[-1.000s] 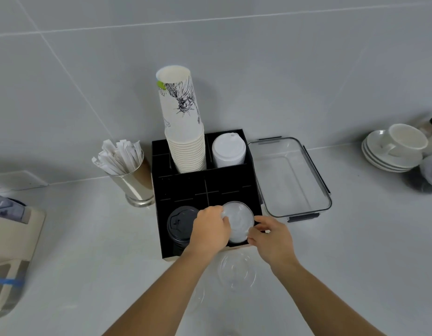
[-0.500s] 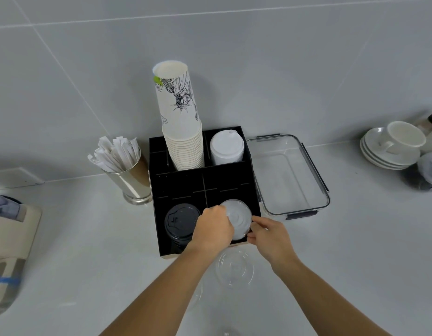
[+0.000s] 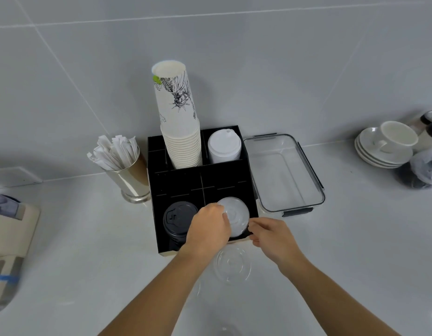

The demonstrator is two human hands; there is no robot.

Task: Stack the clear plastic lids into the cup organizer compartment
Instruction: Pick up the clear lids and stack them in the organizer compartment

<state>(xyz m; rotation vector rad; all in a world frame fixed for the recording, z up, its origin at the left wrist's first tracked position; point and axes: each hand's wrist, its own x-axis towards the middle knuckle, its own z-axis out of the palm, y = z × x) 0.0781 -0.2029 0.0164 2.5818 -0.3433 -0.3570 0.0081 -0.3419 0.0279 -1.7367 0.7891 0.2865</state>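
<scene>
A black cup organizer (image 3: 176, 183) stands against the wall on the white counter. A stack of clear plastic lids (image 3: 236, 214) sits in its front right compartment. My left hand (image 3: 208, 230) grips the stack's left edge with fingers curled over it. My right hand (image 3: 270, 235) touches the stack's right side at the compartment's front corner. One more clear lid (image 3: 233, 265) lies flat on the counter just in front of the organizer, between my forearms.
Black lids (image 3: 177, 218) fill the front left compartment, paper cups (image 3: 179, 127) and white lids (image 3: 224, 146) the back ones. A clear rectangular container (image 3: 286, 173) stands right of the organizer, a metal cup of wrapped straws (image 3: 122, 163) left. Saucers with a cup (image 3: 387, 146) sit far right.
Both hands stay on the lid stack in the front right compartment with only slight shifts. The camera view has moved a little.
</scene>
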